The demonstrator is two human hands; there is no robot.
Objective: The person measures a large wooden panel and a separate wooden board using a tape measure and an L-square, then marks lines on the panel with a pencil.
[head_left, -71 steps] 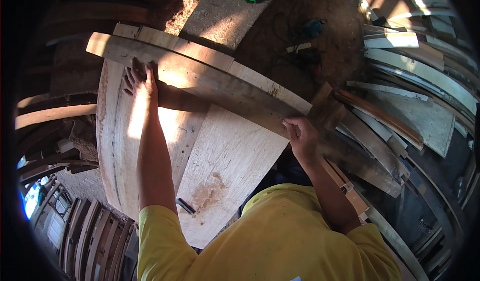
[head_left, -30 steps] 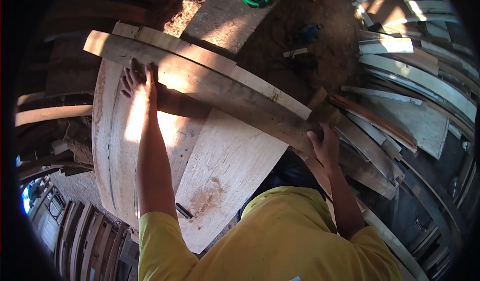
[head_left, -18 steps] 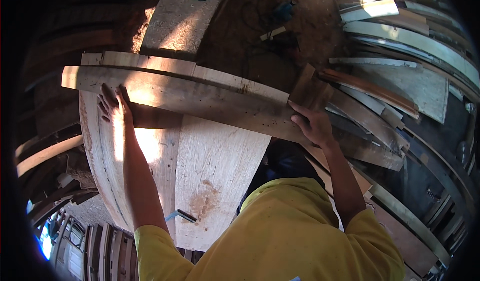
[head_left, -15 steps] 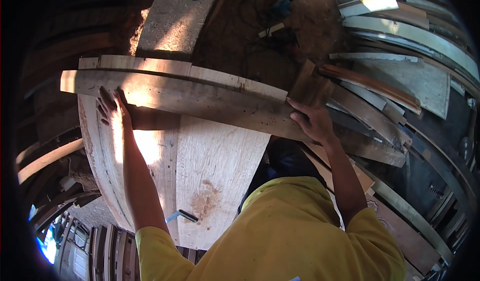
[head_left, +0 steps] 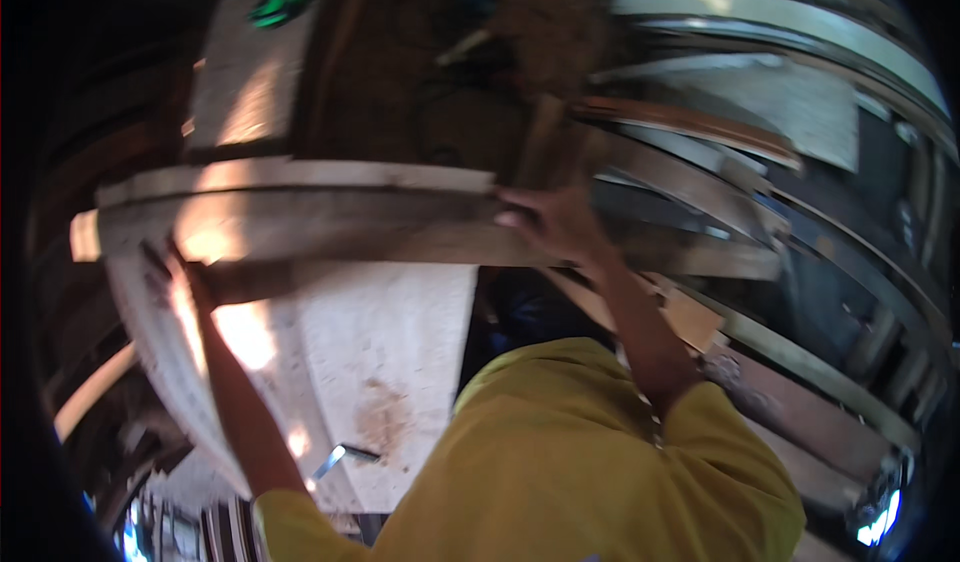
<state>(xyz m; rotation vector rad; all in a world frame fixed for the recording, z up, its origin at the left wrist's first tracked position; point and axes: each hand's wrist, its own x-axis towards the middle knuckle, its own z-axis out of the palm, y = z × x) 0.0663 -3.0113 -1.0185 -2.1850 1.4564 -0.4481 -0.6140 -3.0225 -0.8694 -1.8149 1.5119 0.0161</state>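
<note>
I see the left hand (head_left: 170, 274) open against a long, flat wooden board (head_left: 370, 234) lying across a pale, brown-stained wooden panel (head_left: 390, 327), its long axis left to right; the right hand (head_left: 558, 224) touches it, grip unclear to me.

Pale wooden worktop (head_left: 400, 322); long plank (head_left: 380, 229) across far end; L-shaped tool (head_left: 361, 453) beside brown patch (head_left: 385, 412)

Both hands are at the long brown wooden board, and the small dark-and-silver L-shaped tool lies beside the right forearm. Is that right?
Not quite: the head view shows the small dark-and-silver L-shaped tool beside the left forearm, not the right one. The left hand and right hand are indeed at the long brown wooden board.
</note>
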